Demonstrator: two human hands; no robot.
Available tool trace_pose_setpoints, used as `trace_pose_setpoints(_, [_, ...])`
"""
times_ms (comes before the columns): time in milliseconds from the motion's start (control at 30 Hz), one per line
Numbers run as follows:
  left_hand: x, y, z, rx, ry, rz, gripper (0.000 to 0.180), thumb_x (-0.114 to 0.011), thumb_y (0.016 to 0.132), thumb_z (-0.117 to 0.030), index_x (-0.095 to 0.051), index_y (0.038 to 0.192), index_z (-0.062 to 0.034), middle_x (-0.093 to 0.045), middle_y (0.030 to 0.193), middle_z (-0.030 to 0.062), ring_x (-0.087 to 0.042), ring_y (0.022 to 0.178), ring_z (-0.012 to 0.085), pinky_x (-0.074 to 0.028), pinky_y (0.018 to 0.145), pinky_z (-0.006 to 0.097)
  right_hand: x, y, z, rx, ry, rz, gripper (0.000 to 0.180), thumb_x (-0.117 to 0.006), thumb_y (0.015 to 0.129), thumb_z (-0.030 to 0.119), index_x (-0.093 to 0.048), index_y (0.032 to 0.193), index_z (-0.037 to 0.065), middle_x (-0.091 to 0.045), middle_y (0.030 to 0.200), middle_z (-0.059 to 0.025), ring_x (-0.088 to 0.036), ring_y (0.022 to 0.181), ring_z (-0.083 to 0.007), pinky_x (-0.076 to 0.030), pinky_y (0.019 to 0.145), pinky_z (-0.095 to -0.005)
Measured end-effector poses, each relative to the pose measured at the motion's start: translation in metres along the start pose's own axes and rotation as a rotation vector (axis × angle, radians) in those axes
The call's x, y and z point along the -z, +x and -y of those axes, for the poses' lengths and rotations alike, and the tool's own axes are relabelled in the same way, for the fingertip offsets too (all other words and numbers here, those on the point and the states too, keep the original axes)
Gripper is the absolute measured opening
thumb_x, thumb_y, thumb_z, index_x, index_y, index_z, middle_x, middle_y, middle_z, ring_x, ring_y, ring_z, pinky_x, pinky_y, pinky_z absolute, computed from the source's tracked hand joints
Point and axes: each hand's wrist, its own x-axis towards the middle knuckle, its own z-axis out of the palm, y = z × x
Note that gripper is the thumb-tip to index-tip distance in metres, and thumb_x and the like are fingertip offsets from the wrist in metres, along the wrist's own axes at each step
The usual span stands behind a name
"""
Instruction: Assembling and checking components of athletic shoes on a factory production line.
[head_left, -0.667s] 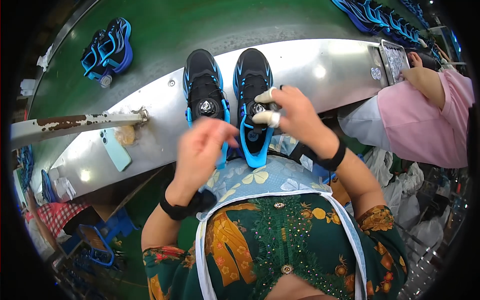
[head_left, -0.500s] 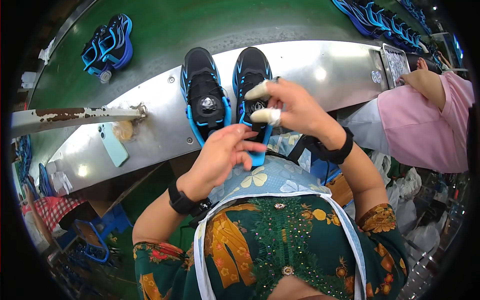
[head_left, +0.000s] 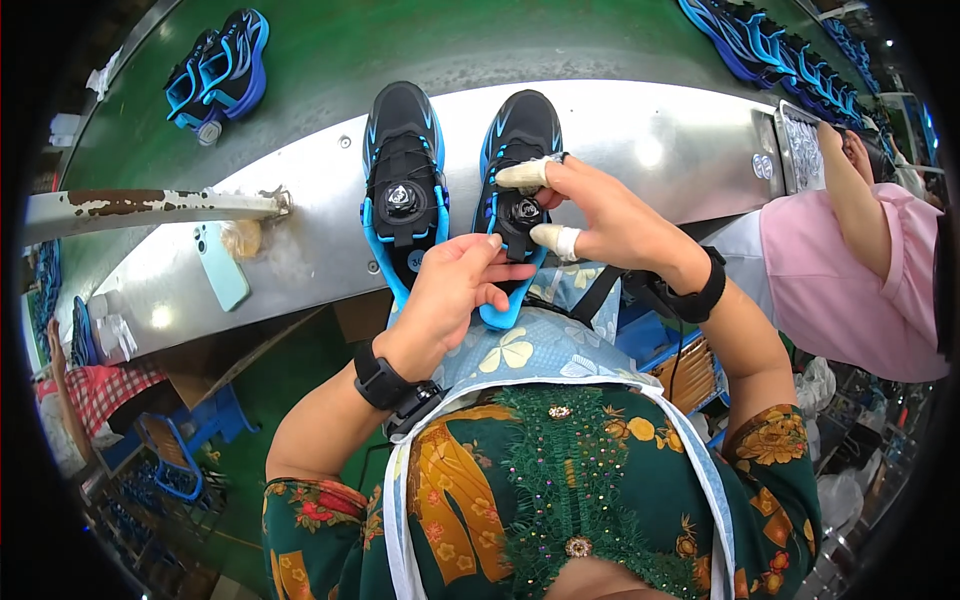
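Two black and blue sneakers stand side by side at the bench edge, toes pointing away: the left sneaker (head_left: 404, 115) and the right sneaker (head_left: 526, 118). Each carries a round lace dial on its tongue, the left dial (head_left: 402, 199) and the right dial (head_left: 525, 211). My left hand (head_left: 452, 298) is closed at the right sneaker's inner collar, thumb and finger pinched close to the tongue. Over that same shoe, my right hand (head_left: 610, 215) has finger and thumb apart on either side of the dial; both wear cream finger covers (head_left: 527, 175). The heel opening is partly hidden by my left hand.
Another pair of sneakers (head_left: 218, 72) lies at the far left on the green surface (head_left: 350, 40). A pale green phone (head_left: 222, 272) rests near a chipped metal bar (head_left: 150, 206). At right, a person in pink (head_left: 825, 250) sits by a metal tray (head_left: 800, 150) and a row of sneakers (head_left: 770, 55).
My left hand's fingers have drawn together at the right sneaker's collar. My right hand has shifted slightly right and down with its finger and thumb about the dial.
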Motion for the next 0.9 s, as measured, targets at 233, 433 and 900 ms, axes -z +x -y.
trace_pose_setpoints(233, [0.000,0.002,0.008,-0.088,0.028,0.029,0.024,-0.051,0.100,-0.020,-0.058,0.105,0.0025,-0.063,0.093,0.0096,-0.068,0.099,0.0251,-0.051,0.054,0.027,-0.017,-0.011,0.002,0.048,-0.264,-0.199,0.035,-0.076,0.076,0.016,-0.068,0.109,0.011,-0.057,0.077,-0.0110,-0.056,0.082,-0.0301,-0.047,0.076,-0.0378])
trace_pose_setpoints(433, [0.010,-0.021,-0.009,-0.046,0.196,0.266,0.030,-0.046,0.101,-0.020,-0.061,0.108,0.0053,-0.066,0.102,0.0125,-0.067,0.087,0.0175,-0.051,0.054,0.024,-0.010,-0.011,-0.007,-0.059,-0.052,-0.180,0.033,-0.077,0.076,0.021,-0.070,0.106,0.010,-0.065,0.087,-0.0115,-0.061,0.079,-0.0257,-0.049,0.072,-0.0349])
trace_pose_setpoints(900, [0.080,0.000,-0.053,-0.836,0.728,-0.017,0.038,-0.073,0.075,-0.010,-0.062,0.111,-0.0043,-0.056,0.100,0.0062,-0.054,0.099,0.0212,-0.041,0.091,0.031,0.007,0.020,0.010,-0.084,-0.170,-0.088,0.026,-0.068,0.086,0.016,-0.067,0.110,0.008,-0.068,0.098,-0.0131,-0.061,0.089,-0.0297,-0.049,0.080,-0.0372])
